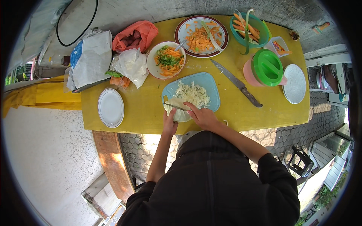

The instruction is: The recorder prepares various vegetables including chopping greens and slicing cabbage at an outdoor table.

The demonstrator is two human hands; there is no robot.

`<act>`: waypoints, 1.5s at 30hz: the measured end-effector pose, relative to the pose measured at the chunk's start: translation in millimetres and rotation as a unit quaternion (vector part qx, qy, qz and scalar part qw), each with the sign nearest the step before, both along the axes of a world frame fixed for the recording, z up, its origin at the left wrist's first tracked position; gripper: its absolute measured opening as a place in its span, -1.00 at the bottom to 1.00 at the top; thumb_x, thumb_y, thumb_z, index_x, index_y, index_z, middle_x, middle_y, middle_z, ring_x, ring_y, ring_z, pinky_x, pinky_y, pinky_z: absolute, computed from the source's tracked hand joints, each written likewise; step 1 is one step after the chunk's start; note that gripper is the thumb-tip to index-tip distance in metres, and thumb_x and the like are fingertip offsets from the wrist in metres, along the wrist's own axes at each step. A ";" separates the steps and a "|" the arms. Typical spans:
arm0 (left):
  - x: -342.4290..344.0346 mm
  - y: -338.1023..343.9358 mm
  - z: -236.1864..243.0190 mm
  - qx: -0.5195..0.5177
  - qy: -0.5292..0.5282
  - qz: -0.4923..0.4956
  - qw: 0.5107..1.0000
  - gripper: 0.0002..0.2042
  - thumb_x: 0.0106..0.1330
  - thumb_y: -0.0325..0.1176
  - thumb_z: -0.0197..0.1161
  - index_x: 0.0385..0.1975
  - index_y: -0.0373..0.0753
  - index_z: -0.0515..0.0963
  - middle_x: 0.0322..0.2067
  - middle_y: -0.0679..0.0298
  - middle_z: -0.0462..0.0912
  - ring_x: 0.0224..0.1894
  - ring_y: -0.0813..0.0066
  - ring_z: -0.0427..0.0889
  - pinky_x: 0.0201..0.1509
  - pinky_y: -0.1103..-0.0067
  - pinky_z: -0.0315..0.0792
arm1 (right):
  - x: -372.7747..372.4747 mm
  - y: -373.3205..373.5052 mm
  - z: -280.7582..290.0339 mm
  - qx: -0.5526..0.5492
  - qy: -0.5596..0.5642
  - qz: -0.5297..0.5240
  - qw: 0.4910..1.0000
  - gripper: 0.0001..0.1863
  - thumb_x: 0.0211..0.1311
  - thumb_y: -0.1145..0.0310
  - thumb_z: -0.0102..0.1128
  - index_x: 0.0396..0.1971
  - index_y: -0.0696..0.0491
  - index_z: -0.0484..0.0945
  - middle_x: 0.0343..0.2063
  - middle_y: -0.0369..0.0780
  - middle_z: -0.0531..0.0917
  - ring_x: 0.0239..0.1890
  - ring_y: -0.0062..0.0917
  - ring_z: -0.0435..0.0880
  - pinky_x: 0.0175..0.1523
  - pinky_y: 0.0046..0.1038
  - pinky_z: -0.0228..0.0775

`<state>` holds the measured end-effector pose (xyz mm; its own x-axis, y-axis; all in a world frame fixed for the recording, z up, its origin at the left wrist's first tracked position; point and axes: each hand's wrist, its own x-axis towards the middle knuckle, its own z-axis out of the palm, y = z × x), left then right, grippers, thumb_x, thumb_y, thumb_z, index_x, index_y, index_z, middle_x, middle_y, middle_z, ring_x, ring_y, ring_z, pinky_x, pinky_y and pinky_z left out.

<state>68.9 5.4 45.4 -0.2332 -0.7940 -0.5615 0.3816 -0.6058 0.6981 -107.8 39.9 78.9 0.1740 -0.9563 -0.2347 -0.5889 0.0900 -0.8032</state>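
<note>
A pale cabbage piece sits at the near edge of a light blue cutting board. My left hand is closed around the cabbage's left side. My right hand grips a small knife, its handle mostly hidden by the fingers. The blade lies across the top of the cabbage, pointing left. Beyond it on the board is a heap of shredded cabbage. A large knife with a dark handle rests on the yellow table to the right of the board.
Behind the board are a bowl of shredded carrot and greens, a plate of carrot scraps and a teal bowl of carrots. A green-lidded pitcher stands at right. White plates flank both sides. Bags crowd the back left.
</note>
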 end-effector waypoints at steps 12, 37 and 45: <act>-11.3 14.3 -4.0 0.009 0.020 0.018 1.000 -0.62 0.23 -0.41 0.06 0.04 -0.23 0.18 -0.10 0.22 0.40 -0.09 0.44 0.46 -0.07 0.48 0.43 | 7.9 -8.0 -7.6 -0.027 0.018 -0.018 0.999 -0.62 0.28 0.13 -0.25 0.08 -0.15 0.23 -0.73 -0.08 0.51 -0.66 -0.16 0.51 -0.54 -0.18 0.32; -2.2 -1.3 34.2 -0.049 -0.092 0.050 0.993 -0.53 0.13 -0.37 0.20 0.02 -0.33 0.21 -0.14 0.14 0.41 -0.11 0.37 0.45 -0.07 0.50 0.39 | -34.8 -4.9 -13.0 0.065 -0.140 -0.156 0.976 -0.61 0.29 0.11 -0.27 0.07 -0.09 0.15 -0.80 -0.07 0.41 -0.69 -0.10 0.44 -0.52 -0.18 0.21; -80.4 -67.4 99.6 -0.474 -0.379 -0.060 0.792 -0.43 -0.07 -0.37 0.36 -0.05 -0.35 0.25 -0.14 0.06 0.40 -0.12 0.22 0.42 -0.05 0.45 0.33 | -68.0 19.6 -21.0 0.038 -0.061 -0.197 0.978 -0.63 0.27 0.09 -0.22 -0.02 -0.04 0.20 -0.79 -0.09 0.43 -0.64 -0.09 0.47 -0.49 -0.15 0.20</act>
